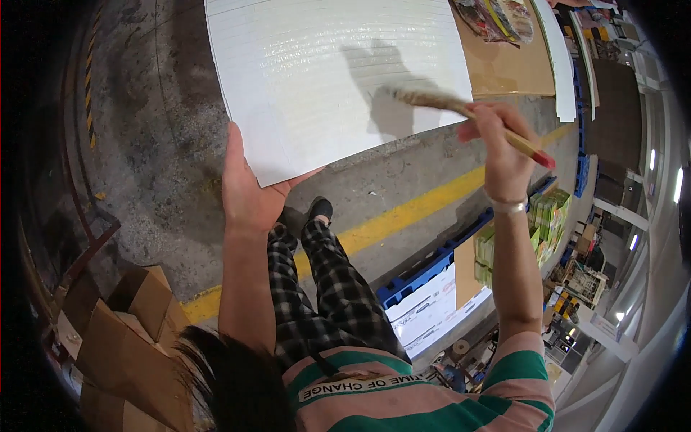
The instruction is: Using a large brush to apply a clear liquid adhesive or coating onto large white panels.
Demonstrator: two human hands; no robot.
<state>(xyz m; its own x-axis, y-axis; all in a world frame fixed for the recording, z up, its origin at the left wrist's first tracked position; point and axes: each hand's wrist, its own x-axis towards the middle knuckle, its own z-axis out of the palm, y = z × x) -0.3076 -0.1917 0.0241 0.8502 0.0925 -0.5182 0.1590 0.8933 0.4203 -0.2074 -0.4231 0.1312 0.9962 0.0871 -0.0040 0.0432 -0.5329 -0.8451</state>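
Observation:
A large white sheet (288, 108) tilts in front of me, with a second layer edge showing along its left side. Wet, glossy streaks cover much of its upper face. My left hand (252, 180) grips the near left corner, thumb along the side edge and fingers underneath. In my right hand (500, 140) is a brush (432, 101) with a wooden, red-tipped handle, held closed between thumb and fingers. Its bristles point left over the sheet, and the hand and brush cast a shadow there. Whether the bristles touch the sheet I cannot tell.
Brown cardboard (504, 68) with colourful wrappers (500, 18) lies at the upper right. A yellow floor line (403, 212) crosses the concrete. Blue pallets (417, 277) carry white cartons (425, 309) and green packages (547, 216). Open cardboard boxes (129, 338) stand at the lower left.

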